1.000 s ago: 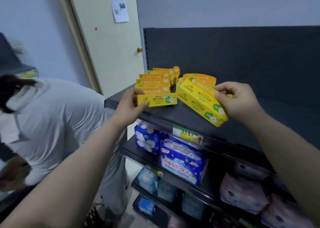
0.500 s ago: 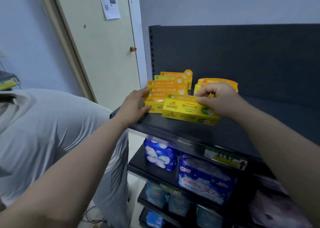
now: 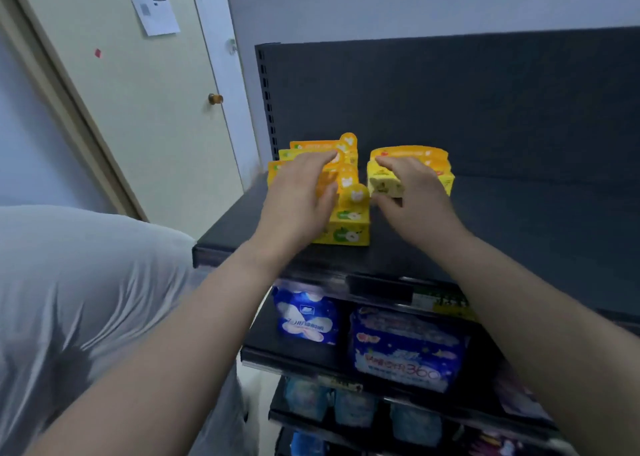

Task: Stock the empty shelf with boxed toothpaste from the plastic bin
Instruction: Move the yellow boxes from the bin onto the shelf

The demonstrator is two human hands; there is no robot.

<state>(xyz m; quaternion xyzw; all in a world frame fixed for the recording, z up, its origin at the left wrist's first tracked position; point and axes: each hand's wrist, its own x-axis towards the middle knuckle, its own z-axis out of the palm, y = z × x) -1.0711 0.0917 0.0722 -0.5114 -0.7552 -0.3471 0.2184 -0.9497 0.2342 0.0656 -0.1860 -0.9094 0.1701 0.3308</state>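
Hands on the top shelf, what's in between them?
In the head view, a yellow toothpaste box with a round tab stands between the left hand and the right hand, on the dark shelf.

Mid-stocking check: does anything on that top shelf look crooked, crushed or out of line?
Nothing looks crushed or spilled. The one oddity: the toothpaste box the right hand grips looks skewed at the front of the right row, not yet squared with it. The left row, under the left hand, looks lined up.
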